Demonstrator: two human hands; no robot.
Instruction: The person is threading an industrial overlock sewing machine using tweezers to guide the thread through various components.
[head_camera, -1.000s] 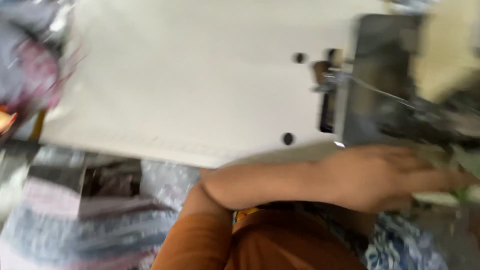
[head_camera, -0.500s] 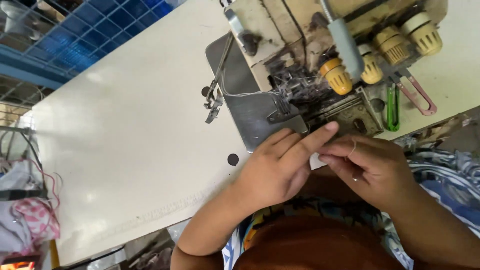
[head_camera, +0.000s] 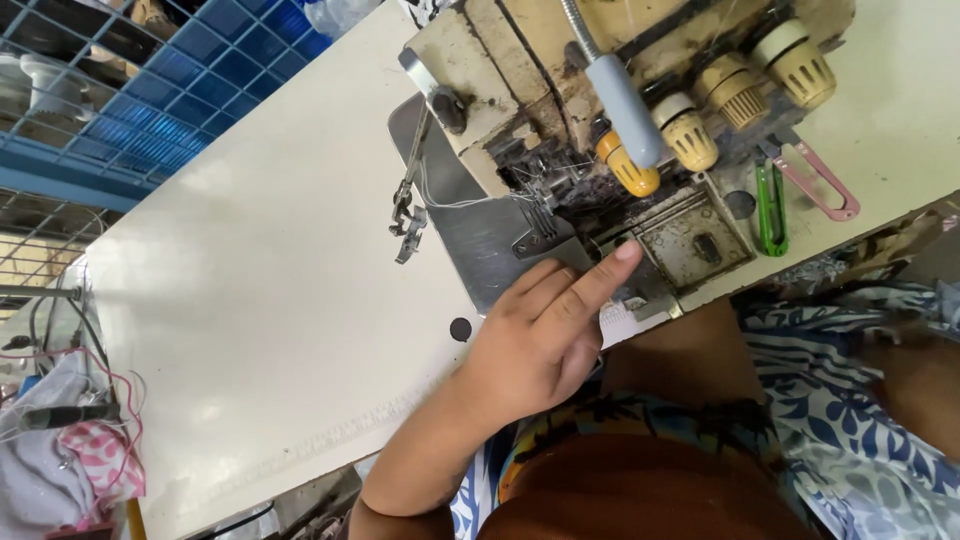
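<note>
Change: since half a second ago the right hand has gone from view, and the left hand (head_camera: 535, 335) now rests alone by the needle area.
Left hand: fingers together and stretched flat, clamped on nothing; the index fingertip (head_camera: 627, 251) touches the overlock sewing machine (head_camera: 560, 120) at its open front cover (head_camera: 690, 235).
Right hand: not visible.
Needle and presser foot (head_camera: 540, 215): just beyond the fingertips.
Thread snips: the green pair (head_camera: 768, 195) and pink pair (head_camera: 820, 185) lie beyond the hand, on the white table (head_camera: 250, 300).
Fabric: patterned blue cloth (head_camera: 850, 330) lies in the lap, off the machine.
Risk: I judge that the fingertip could be nicked if the machine starts while it sits this near the knife and needles.
Risk: loose threads (head_camera: 450, 200) near the fingers could snag.
</note>
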